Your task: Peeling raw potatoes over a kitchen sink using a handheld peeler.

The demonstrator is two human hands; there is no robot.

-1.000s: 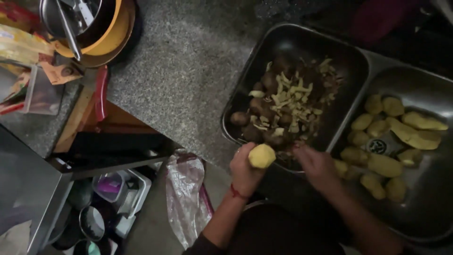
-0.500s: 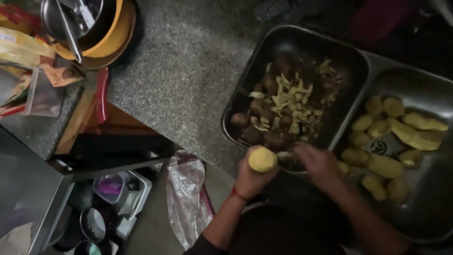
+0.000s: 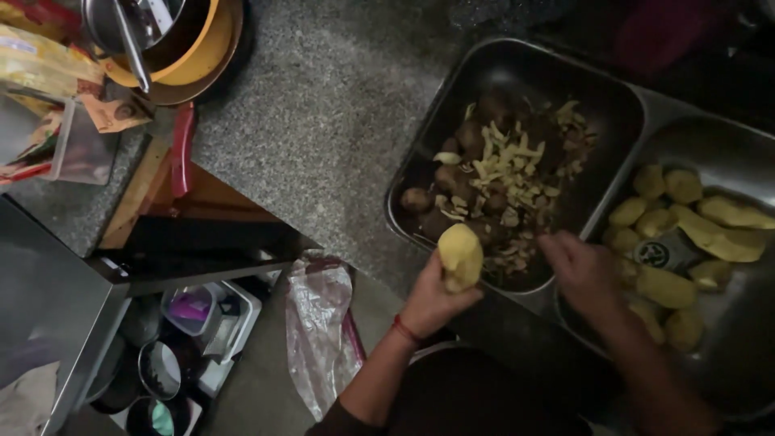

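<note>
The left hand is gripping a peeled potato over the tray so that scraps are falling among the peels, while the right hand, its grip unclear, is hovering beside it.

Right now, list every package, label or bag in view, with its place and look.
Yellow snack packet: top left on the counter, crinkled, yellow and red.
Clear plastic bag: on the floor below the counter edge, crumpled, see-through.
Round label: in the right basin among peeled potatoes, dark with pale markings.
</note>
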